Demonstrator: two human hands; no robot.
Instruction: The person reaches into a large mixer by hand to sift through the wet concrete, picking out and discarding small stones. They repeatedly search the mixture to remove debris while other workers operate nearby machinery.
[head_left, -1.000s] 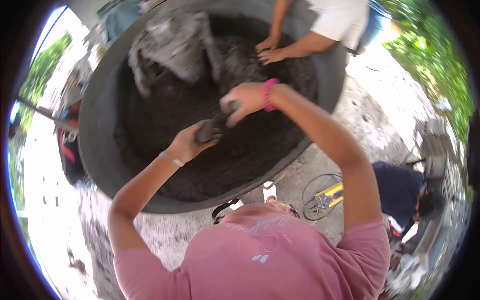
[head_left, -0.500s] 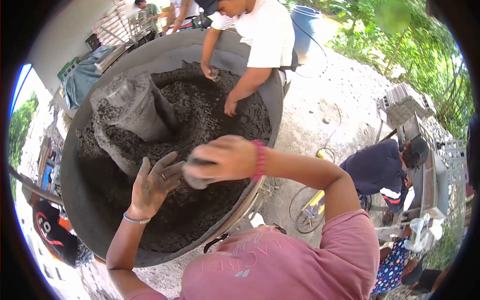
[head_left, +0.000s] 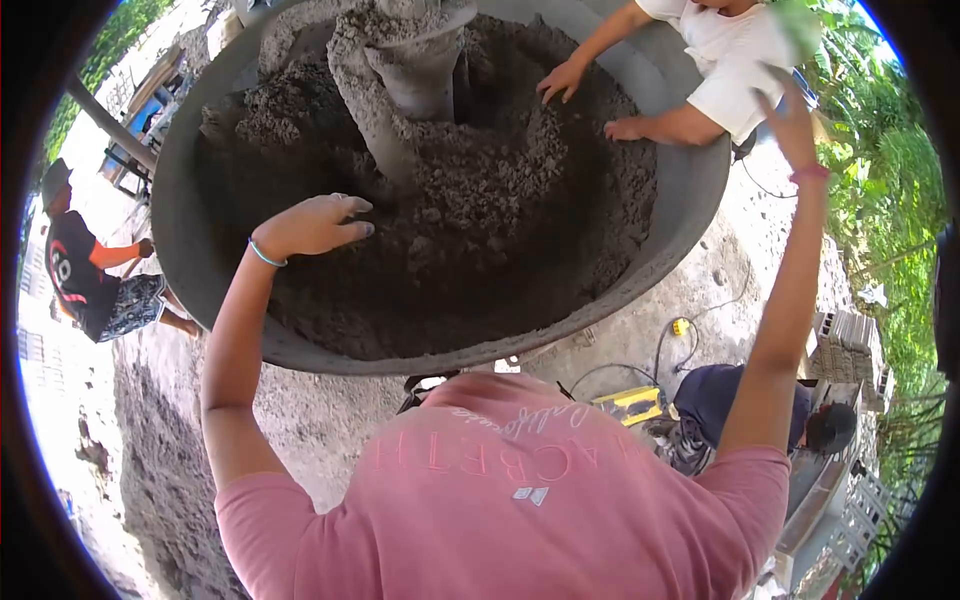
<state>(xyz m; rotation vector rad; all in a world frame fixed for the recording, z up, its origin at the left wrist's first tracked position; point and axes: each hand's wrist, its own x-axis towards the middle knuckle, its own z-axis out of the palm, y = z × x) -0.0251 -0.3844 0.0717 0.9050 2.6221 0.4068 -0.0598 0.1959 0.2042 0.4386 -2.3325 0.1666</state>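
A large round metal pan holds dark, crumbly mortar mix, with a mix-caked central column rising from it. Above the left part of the mix is my left hand, fingers apart and holding nothing. My right hand is raised at the upper right beyond the rim, fingers spread, with nothing seen in it. Between my hands, on the pan's far right side, a person in a white shirt has both hands over the mix.
At the left a person in a dark shirt and hat stands by the pan. A person in dark blue bends at lower right, near a yellow tool and its cable. Grey blocks are stacked at right.
The view has swung, so the pan sits higher. My hands have moved far apart; the grey lump that was in my right hand is no longer there. The co-worker's hands have shifted over the mix.
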